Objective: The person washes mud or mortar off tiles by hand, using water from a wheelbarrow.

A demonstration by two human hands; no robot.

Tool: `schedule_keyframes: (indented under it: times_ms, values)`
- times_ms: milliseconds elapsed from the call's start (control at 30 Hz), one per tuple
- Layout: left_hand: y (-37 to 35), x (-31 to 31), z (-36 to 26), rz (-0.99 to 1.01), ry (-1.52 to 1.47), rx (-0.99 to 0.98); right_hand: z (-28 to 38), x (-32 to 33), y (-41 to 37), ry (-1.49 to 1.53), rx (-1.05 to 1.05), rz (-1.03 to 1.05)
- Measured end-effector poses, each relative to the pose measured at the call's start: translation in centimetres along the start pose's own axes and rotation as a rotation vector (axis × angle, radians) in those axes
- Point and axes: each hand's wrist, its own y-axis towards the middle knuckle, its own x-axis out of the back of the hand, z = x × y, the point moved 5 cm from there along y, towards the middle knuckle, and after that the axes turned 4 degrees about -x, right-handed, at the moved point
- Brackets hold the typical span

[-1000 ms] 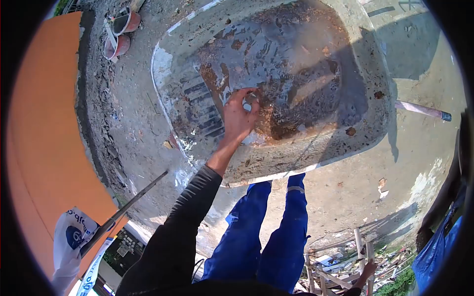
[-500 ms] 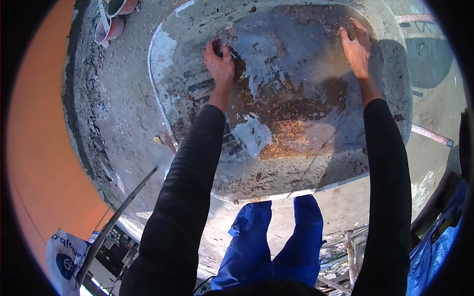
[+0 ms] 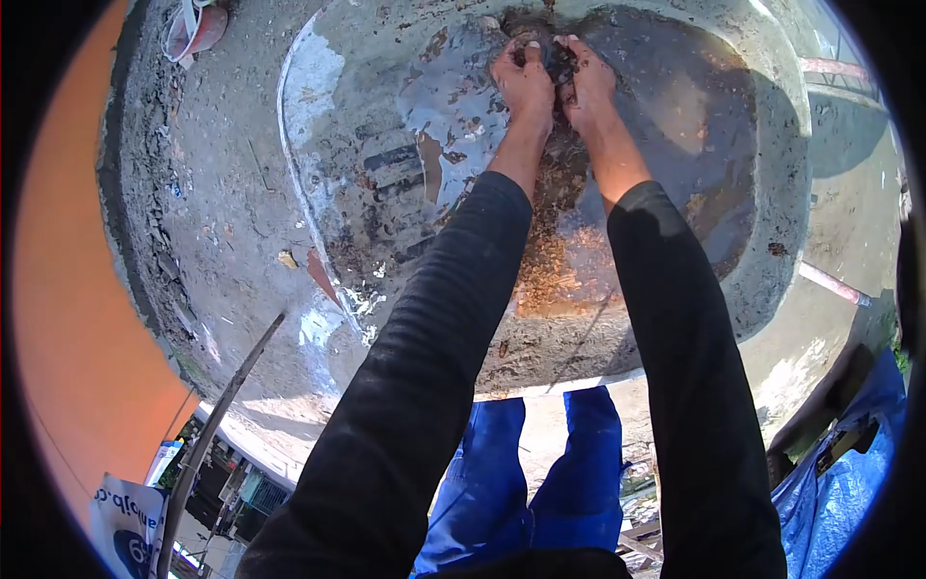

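Note:
A large tub (image 3: 569, 338) with a pale rim lies in front of me, holding shallow murky water and brown debris (image 3: 548, 262). Near its far side, my left hand (image 3: 526, 85) has its fingers curled round dark, wet muck. Close beside it on the right, my right hand (image 3: 588, 85) is also curled, with dark clumps at its fingers. The two hands almost touch. What lies between and beneath the fingers is too dark to make out clearly.
A reddish bucket (image 3: 205, 31) stands at the upper left. An orange wall (image 3: 68, 241) rises on the left, with a pole (image 3: 217, 415) below. A pinkish bar (image 3: 835, 285) sticks out at the right, above a blue tarp (image 3: 839, 492).
Both hands have come together from opposite sides of the tub towards its far middle. The view has shifted slightly, and the muck between the hands has been gathered.

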Motion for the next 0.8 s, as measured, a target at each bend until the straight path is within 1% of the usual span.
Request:
schedule_keyframes:
  times_ms: [33,67,100,133,167,200,233,267,300,333,400,467,500,533,567,600,633,667,700,733,800]
  values:
    - [-2.1,0.0,-1.3,0.036,0.089,0.013,-0.7,0.1,-0.7,0.171,-0.090,0.009]
    - [-3.4,-0.3,-2.0,0.072,0.179,0.027,-0.8,0.8,-1.2,0.178,-0.084,0.005]
    - [-4.0,-0.1,-1.7,0.085,0.402,-0.366,-0.9,1.5,-1.7,0.151,-0.098,-0.023]
    - [-5.5,-0.7,-2.8,0.095,0.399,-0.368,-1.1,2.5,-2.1,0.124,-0.113,-0.051]
    - [-8.3,-1.0,-4.1,0.152,0.386,-0.457,-1.3,3.3,-2.6,0.164,-0.159,0.002]
    - [-11.3,-1.1,-5.6,0.211,0.373,-0.545,-1.4,4.2,-4.0,0.173,-0.152,-0.001]
    - [-13.8,-0.6,-6.3,0.221,0.373,-0.548,-1.5,4.9,-5.9,0.158,-0.093,0.038]
    - [-16.0,-0.2,-6.1,0.260,0.627,-0.458,-1.5,5.8,-7.0,0.156,-0.060,0.057]
    - [-17.0,0.0,-6.3,0.278,0.754,-0.414,-1.4,6.6,-8.1,0.154,-0.026,0.076]
    - [-18.0,0.0,-6.7,0.303,0.883,-0.373,-1.9,7.3,-8.8,-0.053,-0.097,0.124]
    - [-18.4,2.7,-8.5,0.349,0.849,-0.305,-3.1,9.9,-11.1,-0.244,-0.182,0.156]
    - [-15.4,6.0,-7.9,0.305,0.942,-0.571,-2.6,10.9,-14.1,-1.047,0.133,0.263]
    - [-14.5,7.6,-7.0,0.389,0.938,-0.412,-4.1,12.2,-14.9,-1.140,0.155,0.334]
    - [-14.3,8.9,-6.1,0.473,0.933,-0.254,-5.0,13.0,-16.4,-1.226,0.127,0.357]
    - [-14.9,11.0,-4.6,0.500,0.946,-0.262,-6.1,14.0,-18.2,-1.231,0.180,0.340]
    - [-15.3,12.9,-2.5,0.572,1.018,-0.288,-7.5,15.4,-19.2,-1.236,0.242,0.315]
    - [-16.0,13.3,-1.4,0.642,1.089,-0.320,-9.1,16.8,-19.6,-1.211,0.255,0.288]
    - [-17.8,13.8,-1.2,0.612,1.105,-0.122,-11.2,18.0,-20.1,-1.194,0.306,0.249]
    - [-19.1,14.8,-0.5,0.572,1.082,-0.138,-13.0,18.7,-20.7,-1.175,0.360,0.218]
    - [-20.4,16.1,0.4,0.530,1.056,-0.157,-14.8,19.3,-21.1,-1.150,0.372,0.212]
    - [-24.3,17.3,1.7,0.312,1.053,0.117,-17.6,21.2,-21.3,-0.740,-0.080,0.192]
